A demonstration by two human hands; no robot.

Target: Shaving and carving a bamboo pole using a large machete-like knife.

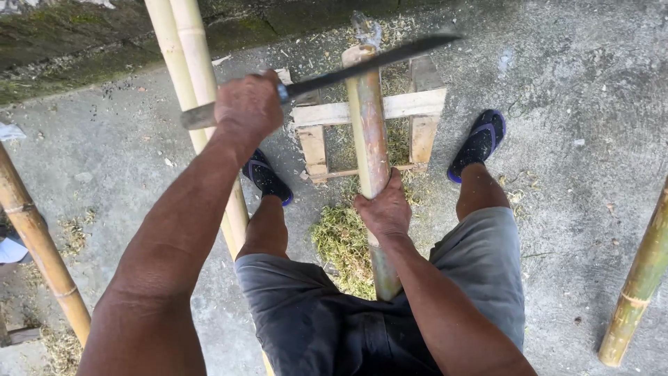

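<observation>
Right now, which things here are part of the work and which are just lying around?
In use: long knife in left hand; bamboo pole in right hand; wooden frame under it.

Lying about: pale poles, brown pole, green pole, shavings.

1. Bare concrete floor (577,76) is lying open at far right, past the sandalled foot (479,143).
2. The wooden frame (369,115) and upright bamboo pole (371,139) are blocking the centre, with the long blade (369,64) crossing its top.
3. Two pale poles (188,63) are leaning across the left.
4. Bamboo poles are flanking both edges: left (35,237), right (640,278).
</observation>
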